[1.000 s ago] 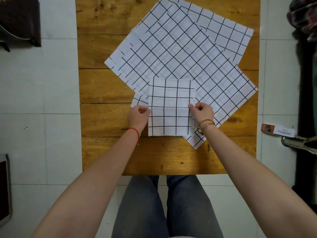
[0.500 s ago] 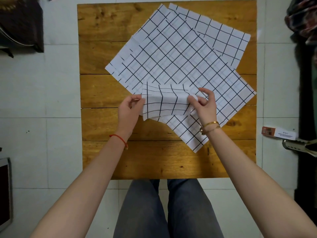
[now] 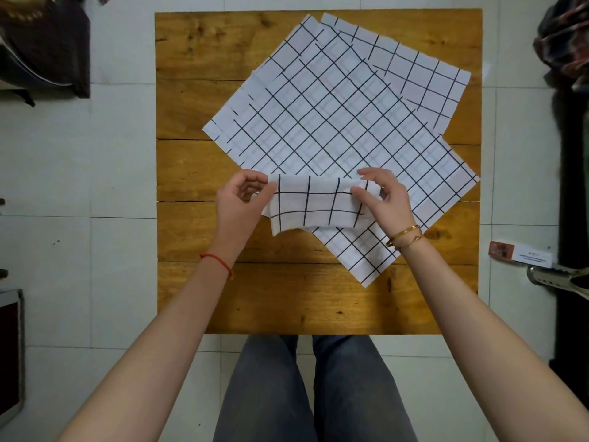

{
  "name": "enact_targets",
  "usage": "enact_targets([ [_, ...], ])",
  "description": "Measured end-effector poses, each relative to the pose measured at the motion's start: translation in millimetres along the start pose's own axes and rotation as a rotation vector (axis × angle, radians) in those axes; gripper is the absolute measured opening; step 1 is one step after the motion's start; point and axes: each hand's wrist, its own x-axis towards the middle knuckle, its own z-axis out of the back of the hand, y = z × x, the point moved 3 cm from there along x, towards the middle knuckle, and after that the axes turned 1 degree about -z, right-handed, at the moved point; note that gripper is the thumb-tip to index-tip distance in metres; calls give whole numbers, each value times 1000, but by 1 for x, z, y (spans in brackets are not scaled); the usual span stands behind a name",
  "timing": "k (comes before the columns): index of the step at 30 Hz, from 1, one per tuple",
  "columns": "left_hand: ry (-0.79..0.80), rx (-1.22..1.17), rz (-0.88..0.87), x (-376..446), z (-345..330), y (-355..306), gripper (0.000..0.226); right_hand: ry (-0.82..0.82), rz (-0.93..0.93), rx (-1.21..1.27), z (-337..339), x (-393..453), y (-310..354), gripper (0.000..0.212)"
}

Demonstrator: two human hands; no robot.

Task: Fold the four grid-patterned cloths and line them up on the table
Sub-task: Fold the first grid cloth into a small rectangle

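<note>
Light was soft, even and dimmish, shadows faint; frame corners darkened, edges bowed by wide-angle distortion, focus slightly soft.

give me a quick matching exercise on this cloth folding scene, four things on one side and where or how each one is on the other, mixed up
Things:
1. folded cloth
2. big spread cloth
3. red string
4. gold bracelets

Places or states:
A. on the right wrist
B. lying open and flat on the table
C. pinched at both ends by left hand and right hand
D. on the left wrist

Pairs: 1-C, 2-B, 3-D, 4-A

The folded cloth (image 3: 314, 204) hung between both hands, over the near corner of 3 overlapping unfolded cloths (image 3: 334, 122) on the table (image 3: 197, 154)
</note>
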Motion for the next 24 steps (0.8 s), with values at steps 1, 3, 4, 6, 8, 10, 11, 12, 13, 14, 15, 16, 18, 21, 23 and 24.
enact_targets([
  [1,4,-31,44,2,-1,3,15,22,-13,4,0,2,0,13],
  [3,16,-85,136,8,-3,12,16,53,-48,2,0,8,-1,9],
  [4,20,-91,179,11,-5,17,16,67,-70,-10,-2,12,-3,10],
  [6,13,-75,246,18,-8,29,16,74,-121,-74,-8,20,-9,14],
  [8,-1,-40,290,24,-13,42,16,63,-155,-139,-15,28,-16,22],
  [10,-21,20,295,31,-18,51,19,58,-163,-198,-22,34,-21,27],
  [11,-30,45,289,34,-20,53,22,56,-164,-214,-26,36,-22,28],
  [12,-36,70,280,36,-22,54,25,54,-160,-222,-29,38,-22,30],
  [13,-37,100,266,38,-24,55,28,53,-147,-227,-31,39,-22,31],
  [14,-34,138,248,39,-26,55,31,58,-125,-237,-34,40,-22,34],
  [15,-25,180,226,40,-27,54,33,69,-97,-257,-37,42,-23,36],
  [16,-8,225,196,41,-28,54,36,80,-68,-296,-40,43,-25,40],
  [18,39,368,98,39,-31,53,42,75,0,-433,-46,44,-26,46],
  [21,133,658,-112,34,-36,52,52,-10,196,-702,-56,39,-17,53],
  [23,203,858,-212,32,-39,52,61,55,308,-853,-70,34,-9,58],
  [24,239,953,-230,32,-41,54,66,122,354,-921,-79,32,-6,59],
])
